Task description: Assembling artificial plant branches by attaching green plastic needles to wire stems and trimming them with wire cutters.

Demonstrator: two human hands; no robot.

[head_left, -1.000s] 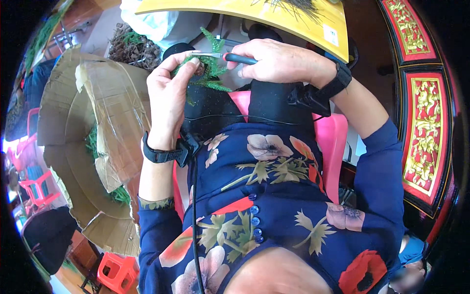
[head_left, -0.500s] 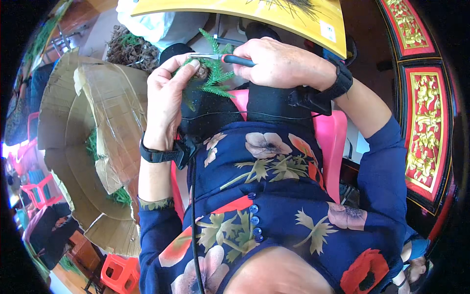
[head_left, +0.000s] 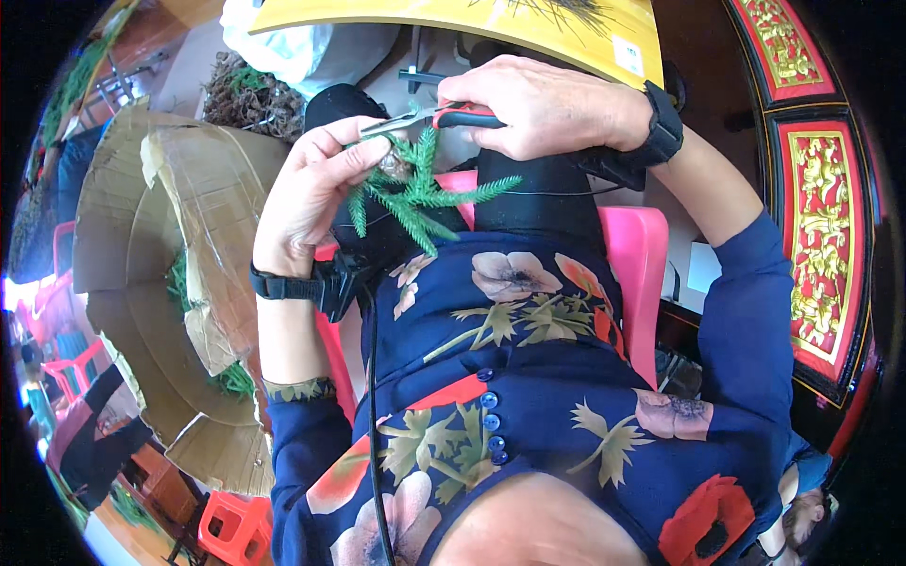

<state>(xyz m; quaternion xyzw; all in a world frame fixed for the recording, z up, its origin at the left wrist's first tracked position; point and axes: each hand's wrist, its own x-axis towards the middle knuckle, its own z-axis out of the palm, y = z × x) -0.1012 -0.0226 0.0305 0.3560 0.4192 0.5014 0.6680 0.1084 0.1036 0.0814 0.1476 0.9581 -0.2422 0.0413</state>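
My left hand (head_left: 326, 174) pinches a green artificial pine sprig (head_left: 415, 193) with a brown pine cone (head_left: 394, 168) at its middle. The needled branches fan out above my lap. In my right hand (head_left: 547, 108) is a pair of pliers (head_left: 462, 115) with red and black handles. Their metal jaws point left and reach the top of the sprig, close to my left fingertips. What lies between the jaws is too small to make out.
A torn cardboard box (head_left: 132, 245) with green sprigs inside stands at my left. Beyond it lies a heap of brown cones (head_left: 255, 99) beside a white plastic bag (head_left: 283, 47). A yellow table (head_left: 453, 21) bearing thin wires is ahead. A red stool (head_left: 234, 528) stands lower left.
The sprig has turned, so its branches now spread lower and further right. The pliers have tilted, their handles are spread wider, and my left hand has shifted slightly left.
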